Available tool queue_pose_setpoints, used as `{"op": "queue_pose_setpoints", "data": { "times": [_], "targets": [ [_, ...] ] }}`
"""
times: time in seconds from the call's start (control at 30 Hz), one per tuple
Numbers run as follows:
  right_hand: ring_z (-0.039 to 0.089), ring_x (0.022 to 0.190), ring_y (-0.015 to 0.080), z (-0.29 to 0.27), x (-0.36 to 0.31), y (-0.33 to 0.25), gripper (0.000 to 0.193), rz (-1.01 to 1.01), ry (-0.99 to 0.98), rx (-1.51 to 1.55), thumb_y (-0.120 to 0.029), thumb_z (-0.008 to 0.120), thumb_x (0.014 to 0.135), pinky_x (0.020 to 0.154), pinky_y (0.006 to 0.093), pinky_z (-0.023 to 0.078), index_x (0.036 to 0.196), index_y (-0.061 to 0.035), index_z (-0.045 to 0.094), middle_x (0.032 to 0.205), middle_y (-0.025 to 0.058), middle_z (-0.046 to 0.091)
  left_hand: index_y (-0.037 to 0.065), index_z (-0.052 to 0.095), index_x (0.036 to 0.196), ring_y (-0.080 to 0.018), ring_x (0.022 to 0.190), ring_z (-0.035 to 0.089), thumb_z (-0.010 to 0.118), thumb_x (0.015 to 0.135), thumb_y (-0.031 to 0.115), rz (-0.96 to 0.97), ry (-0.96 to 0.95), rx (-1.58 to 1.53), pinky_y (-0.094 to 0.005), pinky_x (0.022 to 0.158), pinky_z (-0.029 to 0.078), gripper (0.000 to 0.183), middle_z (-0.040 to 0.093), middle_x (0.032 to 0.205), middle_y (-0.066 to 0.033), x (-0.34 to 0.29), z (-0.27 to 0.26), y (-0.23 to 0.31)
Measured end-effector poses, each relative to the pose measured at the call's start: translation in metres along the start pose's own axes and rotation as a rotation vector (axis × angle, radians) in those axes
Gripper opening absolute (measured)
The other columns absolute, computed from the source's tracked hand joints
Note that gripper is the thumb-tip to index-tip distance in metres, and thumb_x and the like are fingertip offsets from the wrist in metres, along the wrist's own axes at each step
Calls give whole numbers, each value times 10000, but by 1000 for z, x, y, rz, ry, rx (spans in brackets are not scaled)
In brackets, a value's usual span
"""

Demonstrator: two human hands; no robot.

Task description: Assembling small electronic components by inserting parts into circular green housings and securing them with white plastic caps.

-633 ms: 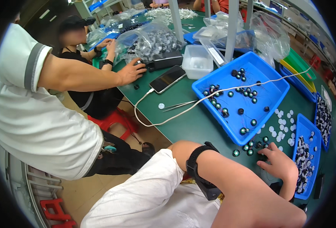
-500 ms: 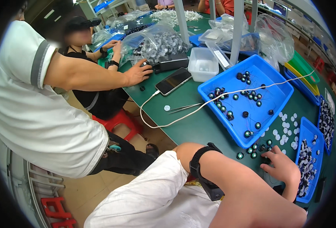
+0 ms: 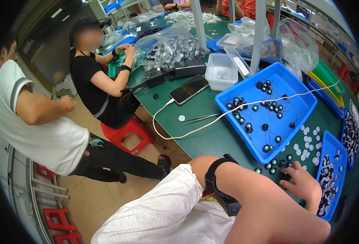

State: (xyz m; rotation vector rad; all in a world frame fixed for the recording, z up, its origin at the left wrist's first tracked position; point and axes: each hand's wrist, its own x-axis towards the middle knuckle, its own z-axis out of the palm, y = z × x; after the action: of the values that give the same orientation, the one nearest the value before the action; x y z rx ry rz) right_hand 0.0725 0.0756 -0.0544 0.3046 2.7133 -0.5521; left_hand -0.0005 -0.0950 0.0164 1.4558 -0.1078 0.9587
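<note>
My right hand (image 3: 303, 185) is at the table's near right, thumb and forefinger curled round a small black round part (image 3: 285, 176). Beside its fingertips lie several small round black parts with shiny green tops (image 3: 273, 166). My left forearm, with a black strap and device (image 3: 224, 185) at the wrist, crosses the lower middle. Of my left hand (image 3: 200, 168) only a smooth bit shows by the light grey cloth over my lap; its fingers are hidden. Above my right hand, a blue tray (image 3: 250, 140) holds more green-topped parts with thin wires.
White discs (image 3: 308, 140) lie scattered beside a blue bin (image 3: 329, 140) of black-and-white parts. A white cable (image 3: 195, 132) runs over the blue tray to a phone (image 3: 189, 89). Tweezers (image 3: 204, 118) rest near the edge. Two people are at the left, one seated, one standing.
The standing person has drawn an arm back from the table and moved left. My view has shifted slightly. My right hand stays among the small parts, its fingers slightly moved.
</note>
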Motion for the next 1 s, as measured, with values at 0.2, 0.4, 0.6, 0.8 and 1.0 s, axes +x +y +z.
{"op": "queue_pose_setpoints", "data": {
  "times": [0.2,0.4,0.6,0.8,1.0],
  "targets": [
    [594,742,297,0,2,-2,338,19,13,28,-188,661,742,711,376,471,1031,-20,607,952,155,502,123,253,468,-51,446,236,572,623,241,-12,15,12,-253,804,272,374,325,478,69,-6,-3,3],
    [598,751,294,1,1,-9,332,67,50,9,-173,666,734,709,376,473,1016,-8,607,945,156,500,117,269,482,-59,458,252,580,627,242,-23,-8,45,-257,792,279,365,339,491,62,-14,-5,9],
    [595,787,301,4,4,-6,338,48,43,23,-150,672,722,710,372,481,1017,1,609,964,156,504,112,284,496,-67,470,269,588,630,243,-41,14,68,-261,781,286,356,352,504,56,-21,-6,13],
    [588,811,312,-2,7,-12,354,47,0,26,-143,676,712,722,379,477,1021,13,602,982,159,517,107,300,510,-76,482,285,595,634,244,-48,27,89,-265,769,293,348,365,517,49,-33,-10,21],
    [516,921,452,-3,8,-8,335,-81,-15,-16,-185,547,848,786,447,441,1139,-21,519,1097,284,472,102,316,524,-84,494,301,603,638,245,-51,36,72,-269,757,301,340,379,530,42,-46,-13,23]
  ]
}}
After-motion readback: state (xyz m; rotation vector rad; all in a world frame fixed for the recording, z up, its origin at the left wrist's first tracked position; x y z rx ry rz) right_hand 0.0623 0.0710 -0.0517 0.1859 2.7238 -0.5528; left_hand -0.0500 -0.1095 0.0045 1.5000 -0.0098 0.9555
